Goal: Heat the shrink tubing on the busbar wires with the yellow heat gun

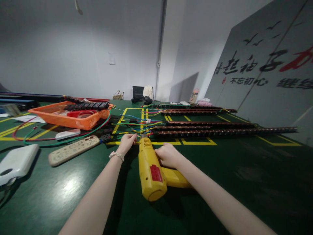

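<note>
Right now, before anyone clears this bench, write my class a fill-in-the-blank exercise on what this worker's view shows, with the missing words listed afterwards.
The right hand holds a plastic heat gun whose body is coloured ____. A pale band circles the person's ____ wrist. The shallow plastic basket is coloured ____. Yellow lines mark the smooth table, whose top is dark ____.

Missing words: yellow; left; orange; green.

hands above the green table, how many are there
2. The left hand is at the coloured wires, near the nozzle of the yellow heat gun; the right hand holds it.
</note>
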`<control>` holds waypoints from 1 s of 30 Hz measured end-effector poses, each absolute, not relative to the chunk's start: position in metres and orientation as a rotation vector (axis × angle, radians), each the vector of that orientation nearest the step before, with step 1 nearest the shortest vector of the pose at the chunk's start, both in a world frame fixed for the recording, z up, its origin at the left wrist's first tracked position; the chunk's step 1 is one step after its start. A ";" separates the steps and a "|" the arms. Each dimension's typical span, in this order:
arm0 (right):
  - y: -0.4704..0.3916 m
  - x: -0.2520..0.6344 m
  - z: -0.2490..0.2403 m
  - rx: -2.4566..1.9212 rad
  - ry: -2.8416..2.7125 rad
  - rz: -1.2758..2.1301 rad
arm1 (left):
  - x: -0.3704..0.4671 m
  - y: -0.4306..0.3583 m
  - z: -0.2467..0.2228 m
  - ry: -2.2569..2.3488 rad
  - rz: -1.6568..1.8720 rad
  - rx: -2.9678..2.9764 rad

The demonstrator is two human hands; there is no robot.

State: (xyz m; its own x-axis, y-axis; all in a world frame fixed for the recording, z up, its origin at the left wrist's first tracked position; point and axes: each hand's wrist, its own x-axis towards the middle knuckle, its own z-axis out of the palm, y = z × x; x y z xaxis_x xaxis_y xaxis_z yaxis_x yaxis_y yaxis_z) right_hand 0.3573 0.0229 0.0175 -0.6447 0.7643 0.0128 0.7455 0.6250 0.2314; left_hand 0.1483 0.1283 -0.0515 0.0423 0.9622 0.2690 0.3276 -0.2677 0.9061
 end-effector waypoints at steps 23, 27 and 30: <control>0.028 0.353 0.015 1.243 2.788 0.280 | 0.148 0.131 -0.054 1.340 1.258 1.680; 0.028 0.353 0.015 1.244 2.794 0.277 | 0.147 0.138 -0.060 1.321 1.265 1.693; 0.028 0.356 0.015 1.244 2.797 0.270 | 0.147 0.139 -0.061 1.312 1.276 1.682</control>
